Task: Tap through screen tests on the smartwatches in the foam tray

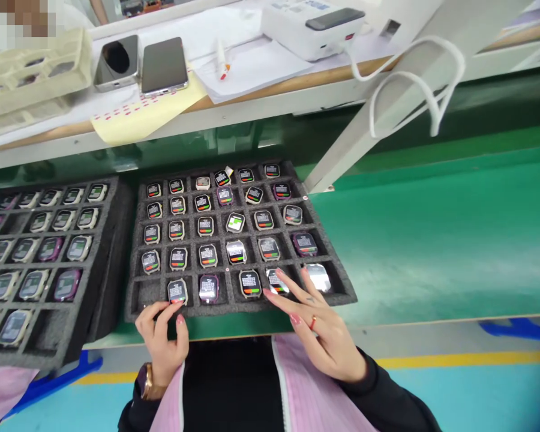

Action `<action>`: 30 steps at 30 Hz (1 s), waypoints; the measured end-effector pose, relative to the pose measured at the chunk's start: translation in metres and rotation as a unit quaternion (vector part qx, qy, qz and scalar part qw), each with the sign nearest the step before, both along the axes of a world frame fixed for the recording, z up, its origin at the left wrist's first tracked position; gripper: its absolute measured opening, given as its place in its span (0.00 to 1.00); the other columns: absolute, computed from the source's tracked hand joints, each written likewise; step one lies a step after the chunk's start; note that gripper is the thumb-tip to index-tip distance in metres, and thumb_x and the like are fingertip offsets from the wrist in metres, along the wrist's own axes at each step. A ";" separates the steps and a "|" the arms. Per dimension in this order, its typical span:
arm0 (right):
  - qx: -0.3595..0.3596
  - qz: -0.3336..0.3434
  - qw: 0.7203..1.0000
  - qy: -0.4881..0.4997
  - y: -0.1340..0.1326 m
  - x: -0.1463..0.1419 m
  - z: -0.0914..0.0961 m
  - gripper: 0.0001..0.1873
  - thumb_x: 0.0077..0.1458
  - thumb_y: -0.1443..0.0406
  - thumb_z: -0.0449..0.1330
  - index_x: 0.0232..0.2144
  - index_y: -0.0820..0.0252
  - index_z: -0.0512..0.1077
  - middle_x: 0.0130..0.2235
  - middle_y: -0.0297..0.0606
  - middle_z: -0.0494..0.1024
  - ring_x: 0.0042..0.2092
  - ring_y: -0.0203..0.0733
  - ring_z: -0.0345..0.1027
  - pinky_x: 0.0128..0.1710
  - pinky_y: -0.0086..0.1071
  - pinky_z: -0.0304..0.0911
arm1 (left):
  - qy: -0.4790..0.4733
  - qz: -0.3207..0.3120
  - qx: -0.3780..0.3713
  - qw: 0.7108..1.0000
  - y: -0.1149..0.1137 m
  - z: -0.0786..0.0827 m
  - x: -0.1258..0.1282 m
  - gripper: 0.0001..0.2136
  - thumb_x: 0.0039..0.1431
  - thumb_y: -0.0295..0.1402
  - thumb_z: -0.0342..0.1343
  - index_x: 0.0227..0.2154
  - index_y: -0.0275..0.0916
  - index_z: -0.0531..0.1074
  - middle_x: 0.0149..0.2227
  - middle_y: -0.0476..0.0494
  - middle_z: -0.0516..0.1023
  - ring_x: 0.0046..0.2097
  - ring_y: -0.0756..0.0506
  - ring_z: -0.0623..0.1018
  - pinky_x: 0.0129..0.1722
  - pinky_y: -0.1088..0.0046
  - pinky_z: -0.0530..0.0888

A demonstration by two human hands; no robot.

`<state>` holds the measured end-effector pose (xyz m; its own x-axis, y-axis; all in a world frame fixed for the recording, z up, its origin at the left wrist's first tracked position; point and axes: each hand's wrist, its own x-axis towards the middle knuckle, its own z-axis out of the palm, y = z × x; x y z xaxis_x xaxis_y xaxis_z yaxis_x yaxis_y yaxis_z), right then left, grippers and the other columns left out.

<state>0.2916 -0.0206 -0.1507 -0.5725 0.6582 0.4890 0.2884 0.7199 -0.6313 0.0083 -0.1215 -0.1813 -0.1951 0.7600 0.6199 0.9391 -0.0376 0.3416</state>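
A black foam tray [135, 240] with a grid of cells lies on the green belt in front of me, and each cell holds a small smartwatch body with a lit screen. My left hand [162, 336] rests at the tray's near edge, its thumb and forefinger pinching toward the watch [177, 290] in the front row's second cell. My right hand [317, 324] lies flat with fingers stretched out over the front row, fingertips touching the watch [276, 281] near the right end. The cell beside it holds a watch with a blank shiny face [318, 276].
A second foam tray [103, 264] of watches sits to the left. Above, a shelf carries two phones [164, 65], a cream plastic tray [36, 72], papers, a white device [310, 27] and a looped white cable [414, 90]. Green belt [432, 240] extends to the right.
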 end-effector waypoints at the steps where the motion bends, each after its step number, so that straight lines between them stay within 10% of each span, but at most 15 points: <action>1: 0.001 0.001 1.000 0.002 0.000 -0.002 0.000 0.27 0.65 0.74 0.46 0.64 0.60 0.63 0.52 0.43 0.78 0.64 0.58 0.56 0.66 0.65 0.38 | 0.001 -0.002 0.002 1.000 0.000 -0.001 0.000 0.09 0.59 0.26 0.55 0.42 0.39 0.74 0.42 0.39 0.70 0.45 0.41 0.71 0.47 0.61 0.66; 30: 0.006 0.080 0.997 0.011 0.007 -0.052 0.007 0.29 0.62 0.76 0.48 0.64 0.60 0.63 0.53 0.41 0.77 0.65 0.55 0.54 0.68 0.61 0.33 | 0.020 0.008 -0.004 1.000 -0.005 -0.005 0.001 0.11 0.59 0.25 0.54 0.41 0.40 0.78 0.42 0.39 0.70 0.46 0.41 0.71 0.50 0.63 0.67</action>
<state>0.2399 -0.0140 -0.1440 -0.6585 0.5530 0.5105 0.1547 0.7633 -0.6273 0.0091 -0.1261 -0.1863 -0.1822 0.7626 0.6207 0.9522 -0.0205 0.3047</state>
